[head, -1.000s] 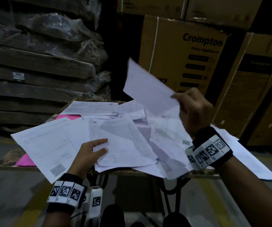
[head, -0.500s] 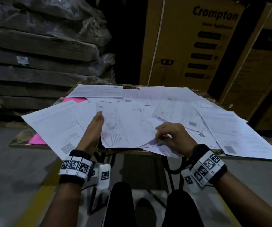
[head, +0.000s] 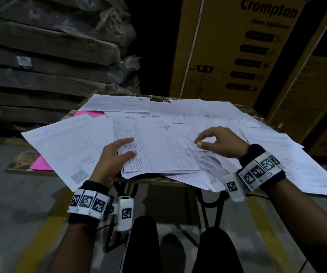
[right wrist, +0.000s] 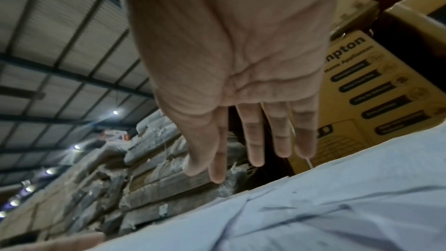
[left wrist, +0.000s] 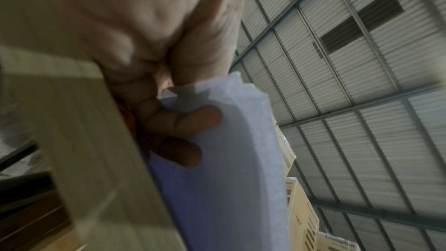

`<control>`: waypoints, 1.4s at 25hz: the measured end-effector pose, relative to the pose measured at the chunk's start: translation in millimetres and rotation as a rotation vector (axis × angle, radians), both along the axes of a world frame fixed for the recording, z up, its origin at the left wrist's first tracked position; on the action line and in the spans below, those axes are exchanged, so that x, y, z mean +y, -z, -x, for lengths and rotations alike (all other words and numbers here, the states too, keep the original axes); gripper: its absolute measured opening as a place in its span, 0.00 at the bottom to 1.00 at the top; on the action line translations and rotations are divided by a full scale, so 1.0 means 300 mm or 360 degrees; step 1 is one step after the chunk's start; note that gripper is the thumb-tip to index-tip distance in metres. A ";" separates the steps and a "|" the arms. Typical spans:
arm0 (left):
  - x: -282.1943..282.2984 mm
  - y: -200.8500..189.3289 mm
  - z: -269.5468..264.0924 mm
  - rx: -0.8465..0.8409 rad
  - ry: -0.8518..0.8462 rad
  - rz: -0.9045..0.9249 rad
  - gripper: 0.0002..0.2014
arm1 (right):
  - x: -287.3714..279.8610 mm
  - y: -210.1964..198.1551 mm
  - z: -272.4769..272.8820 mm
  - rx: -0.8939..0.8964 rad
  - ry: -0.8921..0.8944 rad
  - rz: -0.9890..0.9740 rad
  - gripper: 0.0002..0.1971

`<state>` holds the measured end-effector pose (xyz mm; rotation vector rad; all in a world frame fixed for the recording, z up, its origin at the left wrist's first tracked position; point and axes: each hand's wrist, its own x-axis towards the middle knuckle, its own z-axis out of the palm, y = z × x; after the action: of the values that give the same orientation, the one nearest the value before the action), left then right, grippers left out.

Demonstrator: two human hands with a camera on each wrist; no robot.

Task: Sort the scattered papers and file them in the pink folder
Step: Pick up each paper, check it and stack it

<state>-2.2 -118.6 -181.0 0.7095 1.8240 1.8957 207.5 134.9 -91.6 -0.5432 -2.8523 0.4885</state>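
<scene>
White printed papers (head: 208,115) lie scattered over a small table (head: 159,181). The pink folder (head: 41,164) lies under them at the left, and only its corners show. My left hand (head: 131,146) grips the left edge of a gathered stack of papers (head: 158,146) at the near middle. The left wrist view shows its fingers (left wrist: 185,121) curled under the stack of papers (left wrist: 229,178). My right hand (head: 200,140) hovers just above the sheets to the right of the stack. Its fingers (right wrist: 253,140) are straight and hold nothing above the papers (right wrist: 313,207).
Tall Crompton cardboard boxes (head: 237,46) stand right behind the table. Plastic-wrapped flat packs (head: 50,56) are stacked at the back left. My knees (head: 142,243) sit under the table's front edge, over a grey floor with a yellow line (head: 40,243).
One second ago my right hand held one sheet up in the air. It laid that sheet on the stack and let go. My left hand closed round the stack's edge.
</scene>
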 end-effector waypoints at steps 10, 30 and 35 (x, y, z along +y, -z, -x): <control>0.012 0.022 0.016 -0.0030 0.0014 -0.0015 0.14 | 0.083 0.083 0.029 -0.1044 0.0159 -0.0031 0.37; -0.017 -0.016 -0.015 0.0063 0.0096 0.0075 0.16 | -0.116 0.050 -0.026 0.0747 -0.0165 -0.0373 0.21; -0.017 -0.011 -0.007 0.0099 0.0104 0.0094 0.18 | -0.214 0.083 -0.004 0.0606 -0.0444 -0.0307 0.18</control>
<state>-0.2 -123.8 -177.7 0.8061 1.8633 1.7894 208.7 70.8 -116.5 -0.0112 -2.5729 0.3121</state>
